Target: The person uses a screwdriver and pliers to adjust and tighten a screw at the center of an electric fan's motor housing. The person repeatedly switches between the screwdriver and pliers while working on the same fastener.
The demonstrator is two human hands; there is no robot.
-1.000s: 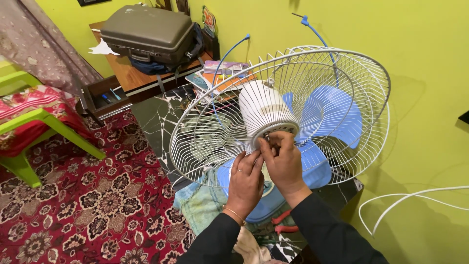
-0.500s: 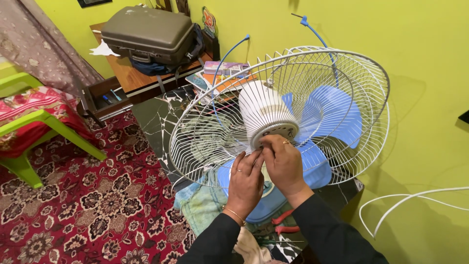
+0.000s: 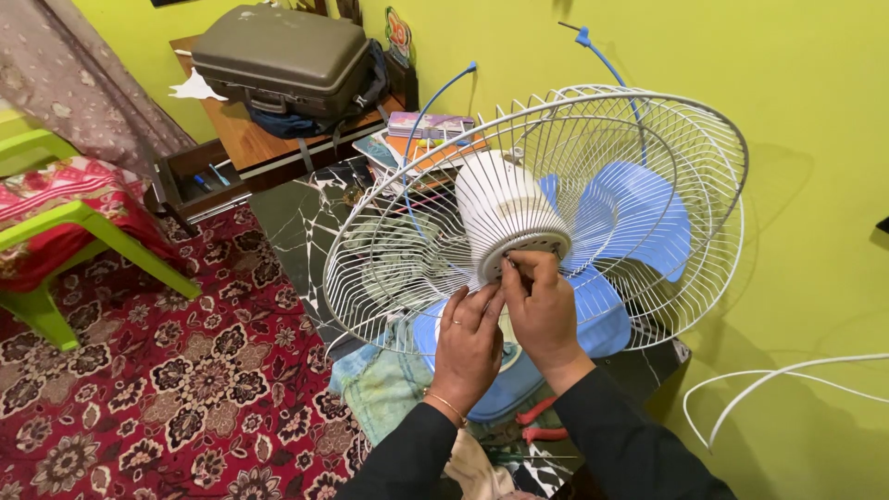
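Fan motor housing [image 3: 507, 215] is tilting toward me; my left hand [image 3: 469, 341] is bracing it, right hand [image 3: 542, 310] fingers pinching narrowly at its rim.

Room bright, even indoor light. Soft shadow of fan guard [image 3: 556, 213] falls on green wall [image 3: 806, 185] toward 3 o'clock. No glare. Focus sharp at centre; slight wide-angle stretch at edges, carpet [image 3: 139, 407] at 8 o'clock crisp.

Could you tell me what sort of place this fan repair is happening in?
Most likely a room in a home, not a workshop: a patterned red carpet covers the floor, a grey suitcase sits on a wooden desk, and a green plastic chair stands nearby.
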